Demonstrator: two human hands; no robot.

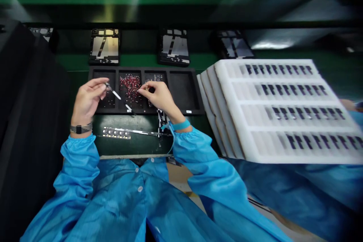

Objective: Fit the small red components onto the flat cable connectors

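My left hand [88, 99] is closed in a pinch over the left part of a black compartment tray [141, 112]. It grips one end of a thin flex cable [115, 94] with white patches, which slants down to the right. My right hand [159, 96] is pinched at the edge of the compartment of tiny red parts [129, 86]. Anything between its fingertips is too small to make out. Behind the right hand, small dark circuit pieces [159, 78] lie in the third compartment. The blue strap [180, 125] circles my right wrist.
White foam trays [249, 121] holding rows of dark parts are stacked on the right. Device housings [173, 47] stand along the back. A small circuit panel [116, 133] and several strips [162, 121] lie in front. A co-worker's sleeve [356, 121] shows at far right.
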